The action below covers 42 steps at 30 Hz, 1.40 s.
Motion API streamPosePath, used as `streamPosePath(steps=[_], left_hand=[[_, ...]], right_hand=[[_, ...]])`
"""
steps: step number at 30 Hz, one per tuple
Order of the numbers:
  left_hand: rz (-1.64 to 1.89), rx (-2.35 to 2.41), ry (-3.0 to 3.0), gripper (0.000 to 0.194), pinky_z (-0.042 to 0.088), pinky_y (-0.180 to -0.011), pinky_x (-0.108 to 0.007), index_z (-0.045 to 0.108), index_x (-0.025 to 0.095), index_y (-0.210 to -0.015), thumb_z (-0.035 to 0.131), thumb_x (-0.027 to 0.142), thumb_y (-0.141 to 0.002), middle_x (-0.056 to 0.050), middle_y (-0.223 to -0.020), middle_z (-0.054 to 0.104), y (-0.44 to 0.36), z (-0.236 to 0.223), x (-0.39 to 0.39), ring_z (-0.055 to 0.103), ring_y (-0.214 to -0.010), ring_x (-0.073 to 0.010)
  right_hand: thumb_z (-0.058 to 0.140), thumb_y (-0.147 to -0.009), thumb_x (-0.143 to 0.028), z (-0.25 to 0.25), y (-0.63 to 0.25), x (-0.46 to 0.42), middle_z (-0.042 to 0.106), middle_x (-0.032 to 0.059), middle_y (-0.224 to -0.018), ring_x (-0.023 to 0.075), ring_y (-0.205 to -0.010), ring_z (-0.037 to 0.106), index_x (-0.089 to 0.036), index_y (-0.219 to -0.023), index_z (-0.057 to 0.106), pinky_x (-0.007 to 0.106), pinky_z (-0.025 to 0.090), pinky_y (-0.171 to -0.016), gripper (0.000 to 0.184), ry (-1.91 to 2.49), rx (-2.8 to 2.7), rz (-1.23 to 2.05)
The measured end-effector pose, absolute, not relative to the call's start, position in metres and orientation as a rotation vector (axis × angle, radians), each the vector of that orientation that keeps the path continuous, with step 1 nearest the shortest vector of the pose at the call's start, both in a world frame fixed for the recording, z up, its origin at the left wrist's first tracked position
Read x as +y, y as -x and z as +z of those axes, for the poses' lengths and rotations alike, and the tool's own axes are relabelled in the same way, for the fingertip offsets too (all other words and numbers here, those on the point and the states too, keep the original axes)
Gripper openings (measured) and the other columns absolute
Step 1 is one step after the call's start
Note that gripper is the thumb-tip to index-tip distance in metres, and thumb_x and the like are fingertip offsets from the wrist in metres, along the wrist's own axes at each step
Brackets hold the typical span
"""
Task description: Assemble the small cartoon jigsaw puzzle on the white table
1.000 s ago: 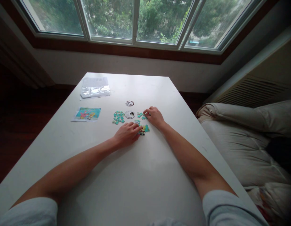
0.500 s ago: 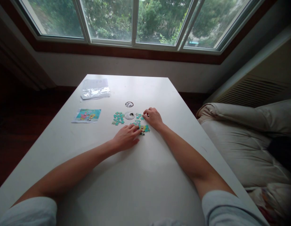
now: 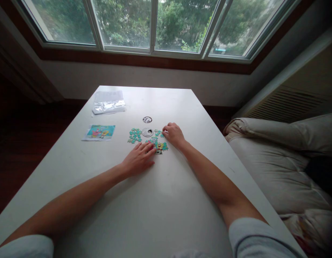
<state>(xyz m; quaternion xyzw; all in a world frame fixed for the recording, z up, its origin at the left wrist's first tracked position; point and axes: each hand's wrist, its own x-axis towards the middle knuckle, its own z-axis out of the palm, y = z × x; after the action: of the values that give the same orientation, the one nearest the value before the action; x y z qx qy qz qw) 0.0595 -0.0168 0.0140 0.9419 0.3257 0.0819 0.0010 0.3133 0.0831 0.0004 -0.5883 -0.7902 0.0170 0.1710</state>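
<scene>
Puzzle [image 3: 160, 146] looks partly joined, lying flat, mostly teal with a yellow cartoon guy on it. Loose teal pieces [image 3: 135, 135] spread off to the left, smaller bunch [image 3: 157, 132] just behind it.

A smooth white flat-topped table [image 3: 166, 200] spreads beneath the left hand [image 3: 139, 157] and the right hand [image 3: 173, 135]. Ahead of them, daylight enters through a wide, pale-framed glass window [image 3: 123, 25] with a reddish-brown sill [image 3: 144, 60], above a plain off-white wall [image 3: 155, 79]. Right of the right hand sits a padded beige sofa [image 3: 262, 161], near a slatted pale panel [image 3: 289, 104]. Dark reddish-brown flooring [image 3: 20, 157] and a dim brown curtain [image 3: 23, 68] show well left of the left hand.
</scene>
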Motion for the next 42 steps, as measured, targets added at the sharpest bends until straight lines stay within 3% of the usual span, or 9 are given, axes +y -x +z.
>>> streamPosePath(steps=[6, 18, 26, 30, 42], left_hand=[[0.28, 1.059, -2.939, 0.051, 0.034, -0.118, -0.045, 0.049, 0.021, -0.146, 0.05, 0.045, -0.101, -0.014, -0.154, 0.048, -0.06, 0.01, -0.015, 0.043, -0.143, -0.0291], [0.359, 1.017, -2.935, 0.047, 0.037, -0.115, -0.046, 0.052, 0.021, -0.144, 0.05, 0.042, -0.101, -0.013, -0.15, 0.052, -0.06, 0.009, -0.015, 0.046, -0.138, -0.0298], [0.385, 0.993, -2.922, 0.045, 0.042, -0.111, -0.047, 0.054, 0.024, -0.143, 0.051, 0.04, -0.101, -0.012, -0.146, 0.054, -0.059, 0.006, -0.011, 0.048, -0.133, -0.0296], [0.394, 0.951, -2.92, 0.041, 0.044, -0.109, -0.046, 0.056, 0.024, -0.14, 0.052, 0.037, -0.101, -0.01, -0.144, 0.056, -0.058, 0.006, -0.008, 0.05, -0.13, -0.0283], [0.422, 0.942, -2.916, 0.035, 0.046, -0.103, -0.046, 0.061, 0.024, -0.131, 0.054, 0.032, -0.098, -0.011, -0.136, 0.059, -0.062, 0.007, -0.008, 0.053, -0.122, -0.0279]], right_hand=[[0.063, -0.096, -0.029, -0.001, -0.311, 0.082, 0.064, 0.0107, -0.105, 0.0262, -0.105, 0.054, -0.021, -0.103, 0.074, 0.038, 0.042, -0.091, 0.016, 1.653, -2.288, -0.044], [0.064, -0.088, -0.02, -0.011, -0.315, 0.091, 0.064, 0.0101, -0.104, 0.0252, -0.102, 0.055, -0.019, -0.098, 0.07, 0.036, 0.043, -0.091, 0.011, 1.551, -2.269, 0.166], [0.064, -0.08, -0.014, -0.007, -0.317, 0.09, 0.068, 0.0018, -0.083, 0.0179, -0.081, 0.059, -0.02, -0.087, 0.068, 0.03, 0.043, -0.078, 0.009, 1.376, -2.168, 0.347], [0.064, -0.084, -0.02, -0.008, -0.31, 0.086, 0.07, -0.0005, -0.08, 0.0138, -0.072, 0.06, -0.021, -0.091, 0.069, 0.026, 0.044, -0.07, 0.01, 1.297, -2.042, 0.49], [0.07, -0.082, -0.018, -0.014, -0.275, 0.069, 0.075, -0.0007, -0.085, 0.0148, -0.079, 0.064, -0.022, -0.092, 0.075, 0.027, 0.047, -0.079, 0.011, 1.191, -2.048, 0.647]])
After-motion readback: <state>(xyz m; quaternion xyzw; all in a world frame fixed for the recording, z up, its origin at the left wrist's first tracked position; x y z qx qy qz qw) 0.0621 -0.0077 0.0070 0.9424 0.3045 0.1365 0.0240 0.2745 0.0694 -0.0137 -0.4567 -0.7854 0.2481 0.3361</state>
